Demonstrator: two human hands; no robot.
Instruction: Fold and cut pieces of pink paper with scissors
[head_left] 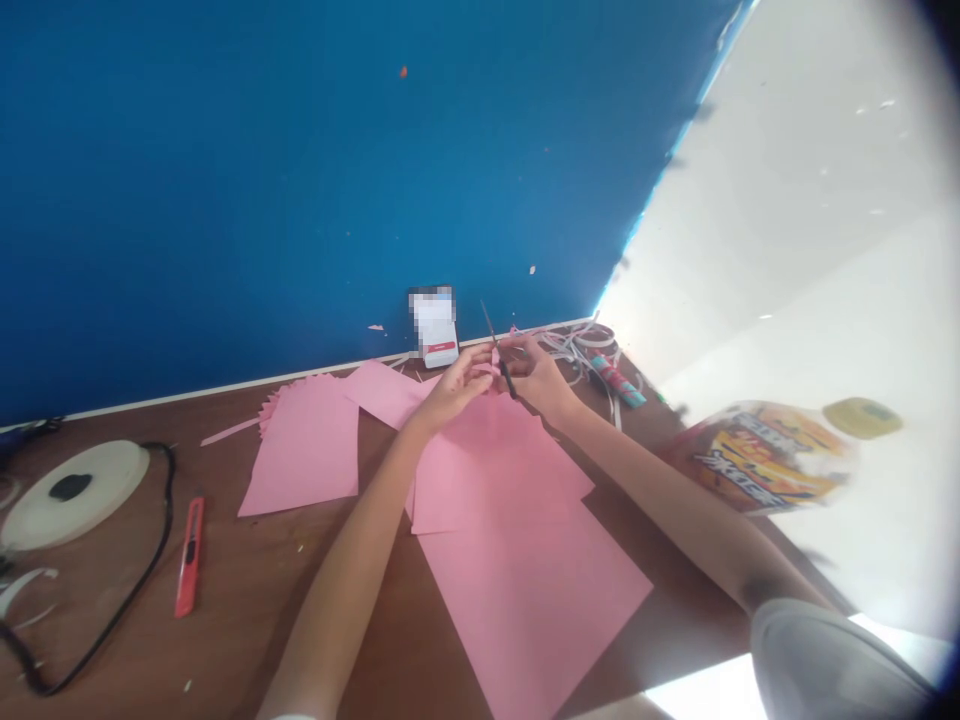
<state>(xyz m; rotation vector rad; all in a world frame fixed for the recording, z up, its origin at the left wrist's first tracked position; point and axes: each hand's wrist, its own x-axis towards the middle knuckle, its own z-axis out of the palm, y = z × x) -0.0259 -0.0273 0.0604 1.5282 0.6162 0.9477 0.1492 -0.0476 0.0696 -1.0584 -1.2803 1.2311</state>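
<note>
Bare table lies between red knife and pink sheets (flat). A cable loops along the left edge.

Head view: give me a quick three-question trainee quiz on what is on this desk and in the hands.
1. Which hand holds the scissors? A) left B) right C) neither
2. True or false: the red utility knife lies on top of the pink paper sheets.
3. Fill in: the wall behind the table is painted ___.

Key: 1 B, the right hand. 2 False, the knife lies on bare table to the left of the sheets. 3 blue.
</note>
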